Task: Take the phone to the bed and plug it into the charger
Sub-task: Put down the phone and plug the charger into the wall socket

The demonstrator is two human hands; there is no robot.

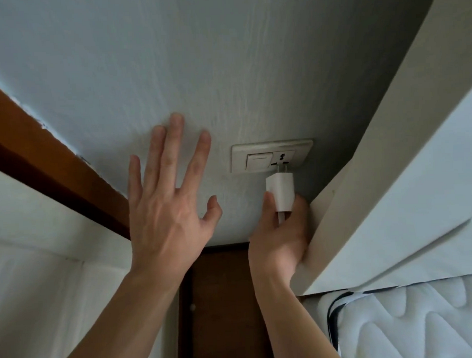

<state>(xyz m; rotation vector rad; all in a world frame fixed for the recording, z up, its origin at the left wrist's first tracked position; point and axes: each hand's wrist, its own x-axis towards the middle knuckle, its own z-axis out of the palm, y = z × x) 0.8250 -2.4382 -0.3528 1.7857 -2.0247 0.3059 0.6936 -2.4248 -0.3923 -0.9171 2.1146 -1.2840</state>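
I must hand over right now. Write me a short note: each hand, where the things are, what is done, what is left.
Left hand: open, fingers spread, flat against the wall.
Right hand: grips the white charger, with its cable running down from it.
Charger: prongs at the socket, metal still showing, so not fully in. A switch sits left of the socket on the same plate.
Phone: not in view.
Bed: mattress at lower right.
Left: push the charger home, then connect the phone.

Lighting: soft, dim daylight; wall [172,60] darkens toward upper right. Glare: none. Focus: slightly soft throughout. Edges: wide-angle bending.
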